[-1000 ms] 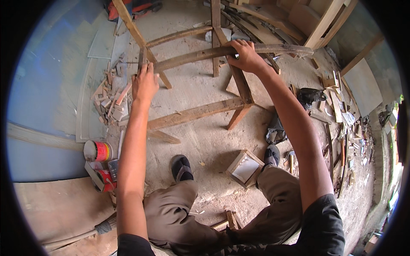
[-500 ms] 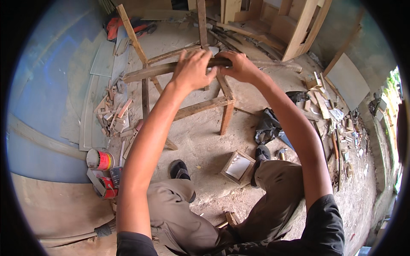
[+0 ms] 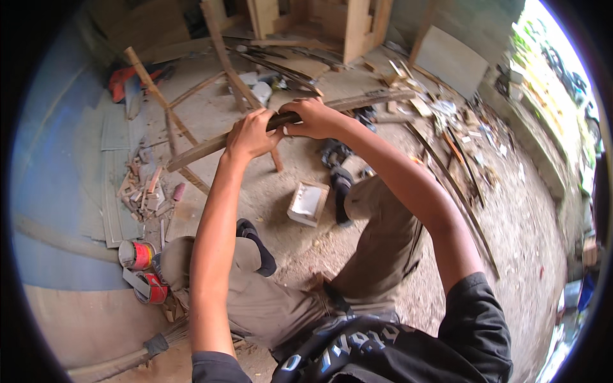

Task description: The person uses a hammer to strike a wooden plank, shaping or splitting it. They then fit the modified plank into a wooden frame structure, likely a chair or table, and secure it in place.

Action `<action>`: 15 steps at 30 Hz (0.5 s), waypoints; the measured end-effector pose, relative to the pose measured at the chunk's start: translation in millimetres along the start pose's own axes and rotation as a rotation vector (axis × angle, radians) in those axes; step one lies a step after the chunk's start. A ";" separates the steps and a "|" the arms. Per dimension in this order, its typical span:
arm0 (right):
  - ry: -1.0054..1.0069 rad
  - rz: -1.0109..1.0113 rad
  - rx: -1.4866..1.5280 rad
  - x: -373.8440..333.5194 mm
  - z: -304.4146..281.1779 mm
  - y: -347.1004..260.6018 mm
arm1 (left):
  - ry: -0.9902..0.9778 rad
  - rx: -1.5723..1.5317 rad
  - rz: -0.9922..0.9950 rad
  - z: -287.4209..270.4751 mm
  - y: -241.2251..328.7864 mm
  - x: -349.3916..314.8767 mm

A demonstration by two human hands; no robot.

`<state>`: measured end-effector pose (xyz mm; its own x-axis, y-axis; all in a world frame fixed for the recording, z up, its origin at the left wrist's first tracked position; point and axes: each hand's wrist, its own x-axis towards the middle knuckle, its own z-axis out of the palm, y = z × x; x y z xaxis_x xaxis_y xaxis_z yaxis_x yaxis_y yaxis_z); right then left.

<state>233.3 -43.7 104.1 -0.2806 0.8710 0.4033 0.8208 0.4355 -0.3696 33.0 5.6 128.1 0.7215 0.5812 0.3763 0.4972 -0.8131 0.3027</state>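
Observation:
A long wooden bar [image 3: 203, 149] is held in front of me in both hands, slanting from lower left to upper right. My left hand [image 3: 254, 133] is closed round it near the middle. Close beside it, my right hand [image 3: 311, 117] grips the same bar, the two thumbs almost touching. Behind and below the bar stands a wooden frame [image 3: 145, 78] with long upright legs and cross rails, partly hidden by my hands. Whether the bar touches the frame I cannot tell.
A small white-bottomed wooden box [image 3: 308, 200] lies between my feet. Paint cans [image 3: 135, 255] stand at left, near a pile of wood offcuts [image 3: 145, 191]. Scrap and long strips [image 3: 456, 198] litter the right side. A pale board [image 3: 451, 60] leans against the far right wall.
The view has swung right, so the frame, box and cans appear farther left. The bar now slants more, its left end lower. Both hands still hold it.

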 end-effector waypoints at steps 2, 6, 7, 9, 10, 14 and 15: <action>-0.031 0.033 -0.004 -25.9 5.3 -7.2 | -0.006 -0.027 0.017 21.0 5.8 -15.8; -0.070 0.139 0.053 -74.0 42.7 4.2 | -0.120 -0.211 0.003 72.9 6.3 -37.4; -0.159 0.250 0.085 -82.3 47.4 11.1 | -0.263 -0.152 -0.063 82.9 9.6 -34.9; -0.167 0.268 0.118 -108.6 95.5 30.5 | -0.264 -0.121 -0.005 124.1 -2.3 -58.3; -0.163 0.289 0.162 -128.1 116.6 29.2 | -0.328 -0.114 -0.006 145.9 -9.9 -72.4; -0.187 0.436 0.315 -192.3 188.9 32.8 | -0.583 -0.185 -0.172 197.5 -5.5 -106.5; -0.280 0.460 0.283 -195.7 198.7 29.5 | -0.588 -0.207 -0.171 207.9 -14.0 -114.1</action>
<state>213.6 -156.1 -152.1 -0.0806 0.9942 -0.0719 0.7357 0.0107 -0.6772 43.8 -55.8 -101.1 0.8132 0.5400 -0.2170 0.5676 -0.6537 0.5006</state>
